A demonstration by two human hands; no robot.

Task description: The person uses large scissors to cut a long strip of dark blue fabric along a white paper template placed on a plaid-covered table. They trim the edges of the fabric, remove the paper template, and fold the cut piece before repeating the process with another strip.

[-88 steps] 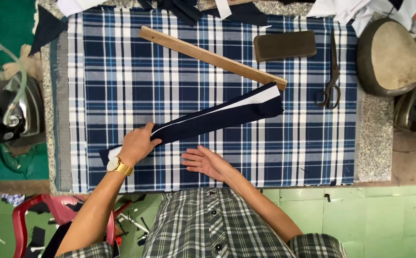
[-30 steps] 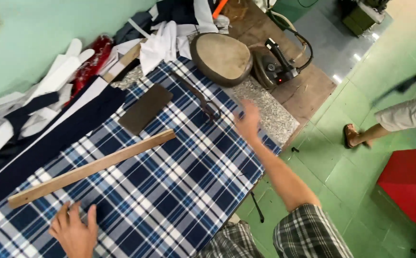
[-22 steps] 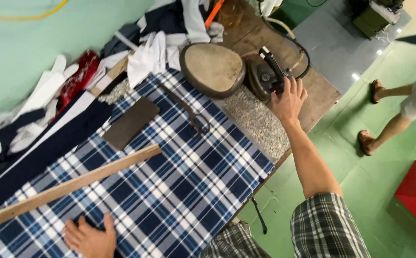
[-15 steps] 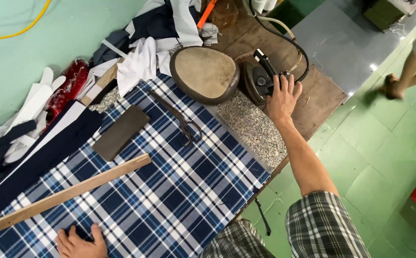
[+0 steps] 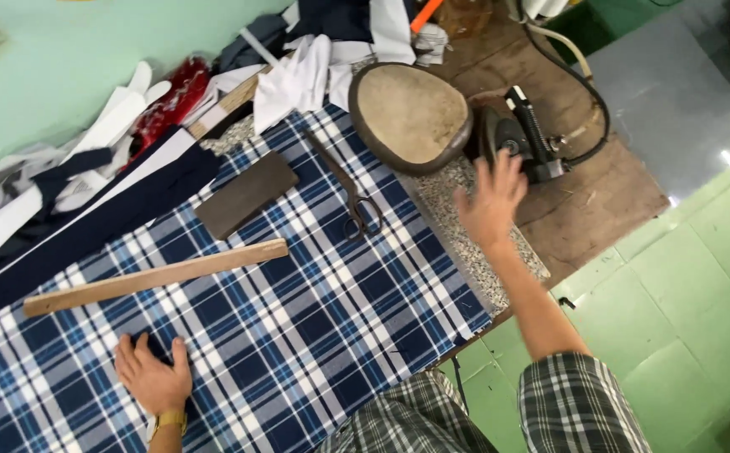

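**Right hand at the iron, left hand flat on the plaid cloth**

The worktop (image 5: 583,210) is brown wood at its far end, with a speckled grey pad along the edge and a blue-and-white plaid cloth (image 5: 298,335) spread over most of it. Pale green wall runs behind it; the floor beside it is green tile, turning to grey further off.

Taking the plaid cloth as landmark: on it lie a long wooden ruler (image 5: 155,277), a dark flat rectangular block (image 5: 246,195) just beyond the ruler's far end, and a pair of dark scissors (image 5: 350,200) beside the block. A long strip of navy fabric (image 5: 96,226) runs along the cloth's wall-side edge, and past it a heap of white, navy and red cloth pieces (image 5: 130,117) is piled against the wall. Off the cloth's far corner sits an oval padded pressing cushion (image 5: 409,116), and just beyond that the black iron (image 5: 520,138) with its cord looping over the wood.

The right hand (image 5: 492,201) is off the cloth's end, raised just before the iron, fingers spread apart and blurred, clamped on nothing; whether it touches the iron I cannot tell. The left hand (image 5: 153,377) lies palm-down on the near edge of the cloth, fingers loosely apart, empty, a gold-coloured watch at the wrist.
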